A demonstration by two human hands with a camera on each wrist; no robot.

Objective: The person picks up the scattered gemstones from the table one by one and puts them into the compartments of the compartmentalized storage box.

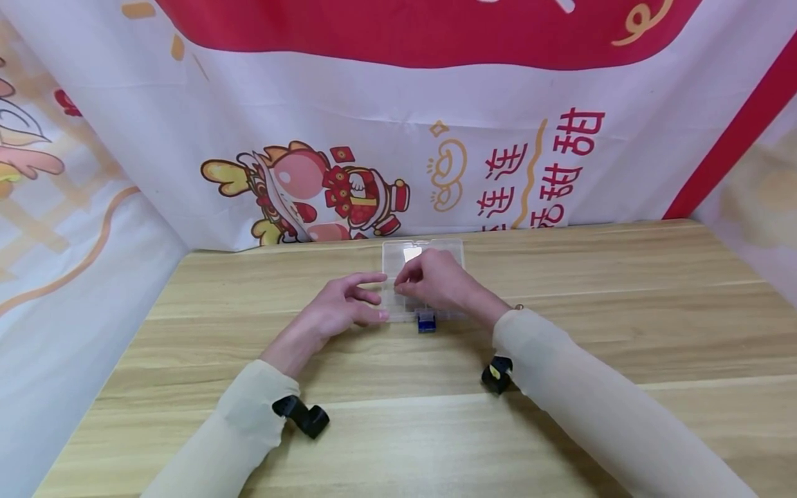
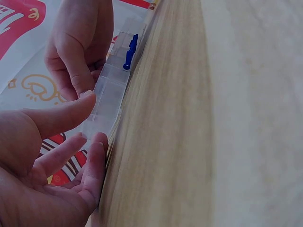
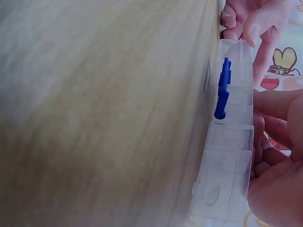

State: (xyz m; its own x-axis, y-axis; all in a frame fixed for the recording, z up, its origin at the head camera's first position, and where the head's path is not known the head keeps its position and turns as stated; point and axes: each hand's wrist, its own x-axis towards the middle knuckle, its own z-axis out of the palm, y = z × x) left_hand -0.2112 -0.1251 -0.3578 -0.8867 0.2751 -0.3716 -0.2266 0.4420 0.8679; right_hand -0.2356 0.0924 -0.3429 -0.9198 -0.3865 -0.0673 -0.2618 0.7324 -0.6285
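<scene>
A clear plastic compartment box (image 1: 392,257) lies near the back of the table, its blue latch (image 1: 426,323) on the side facing me. My left hand (image 1: 336,306) is at the box's left end, thumb and fingers spread apart; in the left wrist view its fingertips are close against the end wall. Over the compartments, my right hand (image 1: 441,280) bends down with thumb and index finger drawn together at the tips. Whether something small is between those fingertips is hidden. In the right wrist view the compartment walls (image 3: 225,163) show through the clear front.
The wooden table (image 1: 386,436) ends just behind the box, where a printed cloth (image 1: 349,97) hangs. More cloth (image 1: 75,263) hangs along the left side. Black cameras (image 1: 305,416) are strapped at both wrists over pale sleeves (image 1: 230,429).
</scene>
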